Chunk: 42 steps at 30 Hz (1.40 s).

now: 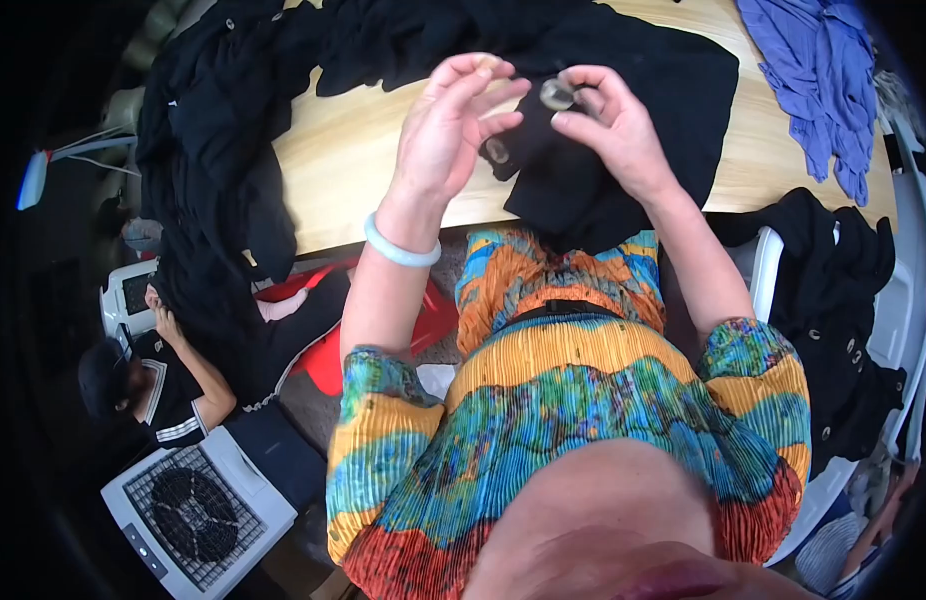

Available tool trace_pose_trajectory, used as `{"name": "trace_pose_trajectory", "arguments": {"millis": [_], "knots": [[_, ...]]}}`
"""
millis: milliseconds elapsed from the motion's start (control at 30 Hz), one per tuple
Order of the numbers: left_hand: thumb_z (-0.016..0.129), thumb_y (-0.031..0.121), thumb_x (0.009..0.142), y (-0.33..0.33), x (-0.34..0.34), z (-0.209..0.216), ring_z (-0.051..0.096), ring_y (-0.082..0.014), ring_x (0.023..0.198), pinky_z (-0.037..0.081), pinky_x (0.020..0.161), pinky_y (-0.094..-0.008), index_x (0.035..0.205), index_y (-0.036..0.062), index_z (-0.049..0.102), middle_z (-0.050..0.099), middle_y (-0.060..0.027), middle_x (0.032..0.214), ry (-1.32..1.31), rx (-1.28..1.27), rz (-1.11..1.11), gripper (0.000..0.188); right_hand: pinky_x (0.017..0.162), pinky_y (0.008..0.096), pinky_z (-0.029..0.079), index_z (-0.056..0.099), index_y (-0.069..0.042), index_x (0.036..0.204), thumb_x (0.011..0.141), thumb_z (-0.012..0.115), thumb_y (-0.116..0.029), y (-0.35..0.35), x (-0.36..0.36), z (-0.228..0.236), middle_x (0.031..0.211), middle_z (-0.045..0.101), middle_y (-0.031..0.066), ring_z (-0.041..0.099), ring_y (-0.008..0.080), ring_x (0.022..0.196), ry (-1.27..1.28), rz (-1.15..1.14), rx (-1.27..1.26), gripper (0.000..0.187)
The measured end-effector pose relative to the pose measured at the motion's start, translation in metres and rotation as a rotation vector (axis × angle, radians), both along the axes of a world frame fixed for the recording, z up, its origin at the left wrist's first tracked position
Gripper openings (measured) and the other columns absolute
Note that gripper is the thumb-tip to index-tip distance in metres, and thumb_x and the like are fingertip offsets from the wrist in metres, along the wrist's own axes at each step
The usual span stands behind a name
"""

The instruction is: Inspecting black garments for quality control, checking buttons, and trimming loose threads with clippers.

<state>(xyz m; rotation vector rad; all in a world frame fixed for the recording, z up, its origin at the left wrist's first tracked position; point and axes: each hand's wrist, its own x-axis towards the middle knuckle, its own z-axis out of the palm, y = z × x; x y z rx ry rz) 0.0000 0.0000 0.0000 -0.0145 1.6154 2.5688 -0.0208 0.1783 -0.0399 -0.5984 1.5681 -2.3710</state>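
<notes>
Above the table, my right hand (623, 130) pinches a round grey-brown button (557, 94) between thumb and fingers; the button is slightly blurred. Facing it, my left hand (443, 125) is raised with its fingers curled but apart, and I make out nothing between them. A pale bangle (401, 246) circles my left wrist. Beneath both hands a black garment (653, 120) is spread on the wooden table, one part hanging over the near edge. Another button (498, 151) shows on the black cloth just below my left fingers.
More black garments (218, 120) heap along the table's left and far sides. Purple cloth (813, 70) hangs at the far right. Black clothes with buttons (833, 340) drape over a white chair at right. At left a person (173, 370) sits near a grey fan unit (203, 505) and a red stool (333, 350).
</notes>
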Motion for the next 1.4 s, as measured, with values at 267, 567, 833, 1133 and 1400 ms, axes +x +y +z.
{"name": "trace_pose_trajectory", "arguments": {"millis": [267, 567, 833, 1133, 1400], "knots": [[0.044, 0.024, 0.087, -0.010, 0.009, -0.032, 0.053, -0.0131, 0.090, 0.042, 0.072, -0.0269, 0.105, 0.0026, 0.055, 0.057, -0.0068, 0.100, -0.086, -0.053, -0.108, 0.030, 0.039, 0.0132, 0.019, 0.050, -0.007, 0.100, 0.075, 0.062, -0.014, 0.025, -0.009, 0.028, 0.070, 0.048, -0.0089, 0.027, -0.0031, 0.041, -0.281, -0.044, -0.028, 0.029], [0.050, 0.004, 0.082, 0.004, 0.020, -0.028, 0.057, -0.0133, 0.086, 0.047, 0.071, -0.0258, 0.109, 0.0002, 0.051, 0.058, -0.0089, 0.099, -0.068, 0.062, -0.079, 0.027, 0.038, 0.0148, 0.021, 0.049, -0.007, 0.100, 0.075, 0.063, -0.016, 0.031, -0.025, 0.007, 0.065, 0.045, -0.0085, 0.030, -0.0016, 0.041, -0.375, -0.062, -0.024, 0.030], [0.051, 0.006, 0.083, 0.007, 0.022, -0.004, 0.055, -0.0091, 0.077, 0.045, 0.065, -0.0211, 0.101, 0.0056, 0.046, 0.060, -0.0064, 0.086, -0.003, 0.085, -0.145, 0.019, 0.066, 0.0172, 0.039, 0.040, -0.001, 0.114, 0.075, 0.049, 0.002, 0.028, -0.013, 0.032, 0.107, 0.054, 0.0076, 0.047, 0.0042, 0.072, 0.262, -0.038, 0.212, 0.040], [0.053, 0.006, 0.083, 0.015, 0.022, -0.009, 0.049, -0.0043, 0.070, 0.038, 0.060, -0.0172, 0.092, 0.0058, 0.052, 0.054, 0.0014, 0.077, 0.016, -0.026, -0.057, 0.010, 0.084, 0.0251, 0.039, 0.040, -0.002, 0.117, 0.078, 0.055, -0.007, 0.018, -0.012, 0.028, 0.103, 0.054, 0.0081, 0.050, 0.0141, 0.099, 0.171, 0.099, 0.249, 0.042], [0.051, 0.003, 0.083, 0.010, 0.026, -0.009, 0.047, -0.0041, 0.071, 0.037, 0.060, -0.0162, 0.093, 0.0049, 0.054, 0.053, 0.0007, 0.083, 0.073, -0.024, 0.078, 0.011, 0.068, 0.0287, 0.047, 0.048, -0.004, 0.104, 0.078, 0.059, -0.023, 0.026, 0.008, 0.035, 0.089, 0.058, 0.0123, 0.060, 0.0236, 0.081, 0.493, -0.217, 0.679, 0.033]]}}
